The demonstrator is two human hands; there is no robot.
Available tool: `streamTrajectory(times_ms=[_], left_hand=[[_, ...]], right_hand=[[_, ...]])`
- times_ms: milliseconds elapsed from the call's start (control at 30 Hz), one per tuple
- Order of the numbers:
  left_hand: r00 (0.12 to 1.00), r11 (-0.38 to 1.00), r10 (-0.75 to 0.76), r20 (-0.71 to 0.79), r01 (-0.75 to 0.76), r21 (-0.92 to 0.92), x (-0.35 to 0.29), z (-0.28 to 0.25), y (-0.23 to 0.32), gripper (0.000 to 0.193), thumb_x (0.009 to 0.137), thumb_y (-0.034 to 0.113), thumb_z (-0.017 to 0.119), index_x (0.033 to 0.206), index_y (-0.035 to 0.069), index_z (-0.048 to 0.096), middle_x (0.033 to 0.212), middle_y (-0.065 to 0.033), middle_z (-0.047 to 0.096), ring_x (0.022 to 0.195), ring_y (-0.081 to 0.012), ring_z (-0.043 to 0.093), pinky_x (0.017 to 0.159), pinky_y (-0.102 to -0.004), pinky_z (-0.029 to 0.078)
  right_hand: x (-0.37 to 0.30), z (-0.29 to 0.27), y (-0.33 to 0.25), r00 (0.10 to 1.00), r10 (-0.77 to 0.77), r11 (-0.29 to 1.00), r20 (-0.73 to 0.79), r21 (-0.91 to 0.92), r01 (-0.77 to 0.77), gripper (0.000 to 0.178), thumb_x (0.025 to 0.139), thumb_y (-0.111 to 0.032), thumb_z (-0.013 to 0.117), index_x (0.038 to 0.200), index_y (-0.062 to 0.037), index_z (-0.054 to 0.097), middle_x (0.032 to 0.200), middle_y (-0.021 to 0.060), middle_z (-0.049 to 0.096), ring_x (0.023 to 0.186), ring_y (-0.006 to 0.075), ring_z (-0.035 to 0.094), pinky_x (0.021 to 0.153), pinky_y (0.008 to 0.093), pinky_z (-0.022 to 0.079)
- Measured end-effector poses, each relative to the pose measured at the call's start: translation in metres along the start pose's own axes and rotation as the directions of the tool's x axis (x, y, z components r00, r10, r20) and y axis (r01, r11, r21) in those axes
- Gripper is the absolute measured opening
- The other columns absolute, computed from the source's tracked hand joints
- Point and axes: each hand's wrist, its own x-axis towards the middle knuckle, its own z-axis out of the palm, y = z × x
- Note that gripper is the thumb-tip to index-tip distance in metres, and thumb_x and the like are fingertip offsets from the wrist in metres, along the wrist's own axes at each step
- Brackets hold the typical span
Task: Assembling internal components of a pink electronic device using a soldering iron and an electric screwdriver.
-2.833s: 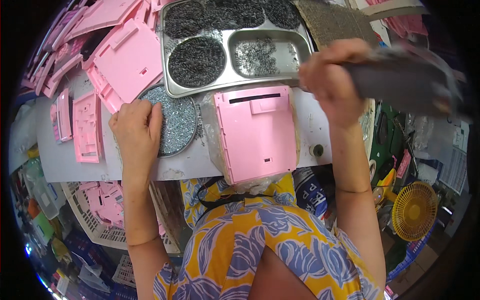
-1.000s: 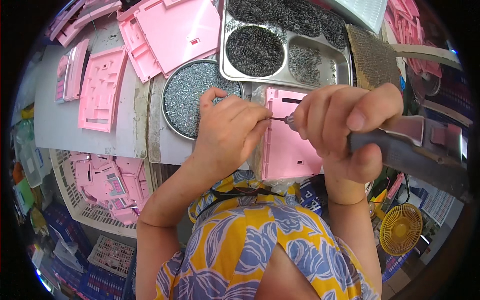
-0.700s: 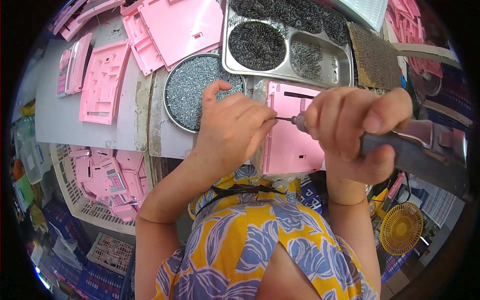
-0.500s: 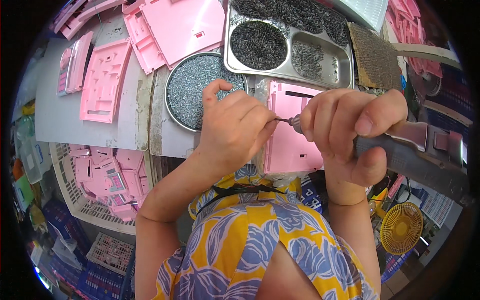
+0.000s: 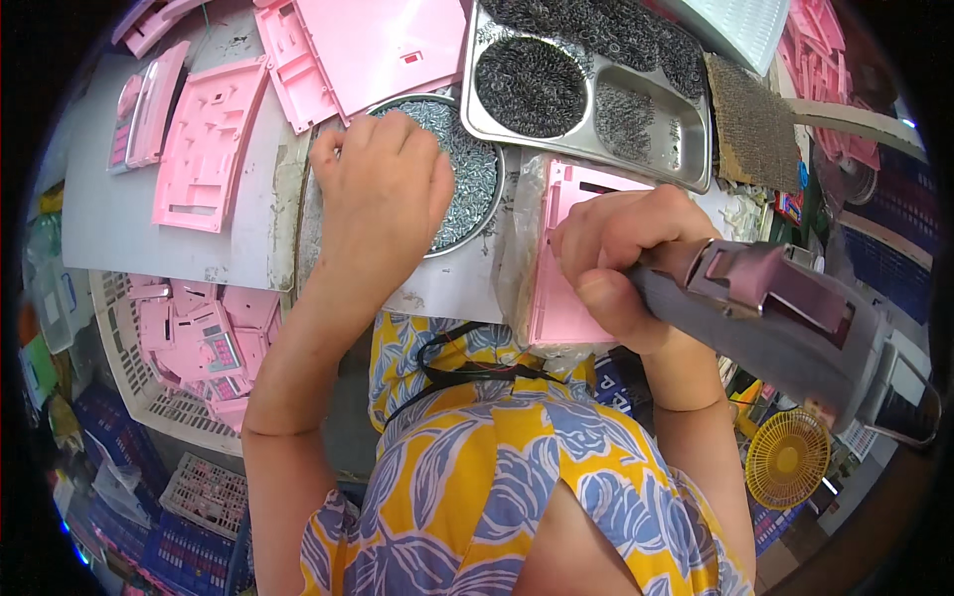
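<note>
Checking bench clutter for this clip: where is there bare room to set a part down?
Bare grey bench lies left of and below the pink panel, up to the edge. A thin strip runs between the screw bowl and the bench front. The rest is crowded: steel tray, pink shells, both hands.

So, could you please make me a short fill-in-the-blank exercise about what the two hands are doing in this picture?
1. The left hand rests in a round dish of small metal ____.
2. The right hand grips a grey power ____.
3. Under the right hand lies a flat plastic panel of ____ colour.
4. Behind it stands a metal tray with several ____.

Missing words: screws; screwdriver; pink; compartments
</note>
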Motion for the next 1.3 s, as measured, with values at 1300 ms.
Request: streamTrajectory(times_ms=[1300], left_hand=[[0.948,0.905,0.269,0.173,-0.187,-0.383,-0.054,-0.015,0.069,0.036,0.08,0.004,0.062,0.109,0.018,0.077,0.13,0.0092,0.07,0.107,-0.0182,0.057,0.104,-0.0501,0.029]], right_hand=[[-0.07,0.03,-0.015,0.983,-0.144,0.899,-0.113,0.401,0.177,0.025,0.088,-0.013,0.079,0.092,-0.0069,0.055,0.062,0.0054,0.057,0.051,0.0201,0.056,0.05,0.0336,0.048]])
